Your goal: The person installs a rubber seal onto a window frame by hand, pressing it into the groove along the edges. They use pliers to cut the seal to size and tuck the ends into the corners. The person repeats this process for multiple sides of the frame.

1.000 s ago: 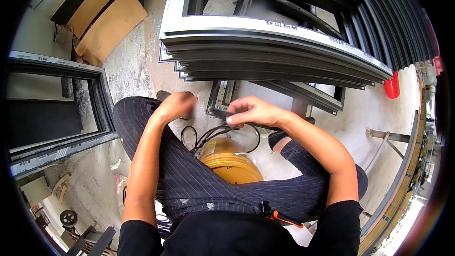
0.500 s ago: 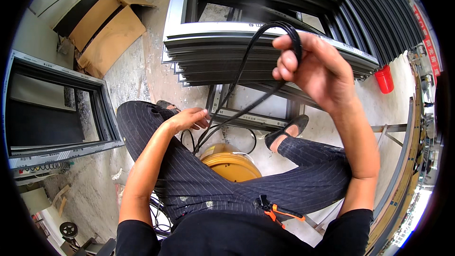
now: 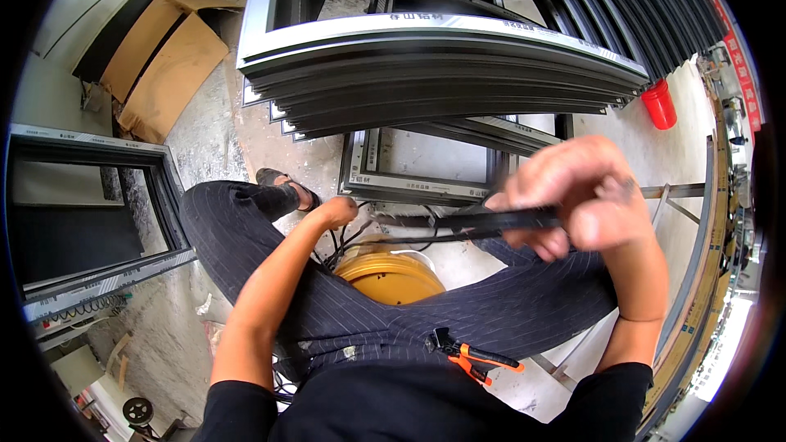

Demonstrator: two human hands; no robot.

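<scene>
My right hand (image 3: 573, 205), blurred by motion, is closed around a doubled black rubber strip (image 3: 467, 223) in front of my right thigh. The strip runs almost level leftward above a yellow bucket (image 3: 389, 278) between my legs, and more loops of it hang down beside the bucket. My left hand (image 3: 336, 213) is above my left shin with its fingers curled, close to the strip's left part. Whether those fingers hold a strand is hidden. Orange-and-black cutting pliers (image 3: 471, 356) lie in my lap, touched by neither hand.
Ahead stands a stack of dark window frames (image 3: 442, 74), with another frame (image 3: 426, 188) on the floor below it. A further frame (image 3: 98, 143) stands at the left. Farther off are a cardboard box (image 3: 172, 74) and a red bucket (image 3: 659, 105). Long profiles (image 3: 696, 311) line the right.
My right hand has lowered and turned, pulling the raised loop of strip down to nearly level. My left hand's stretched fingers have curled in. The view has shifted slightly.
</scene>
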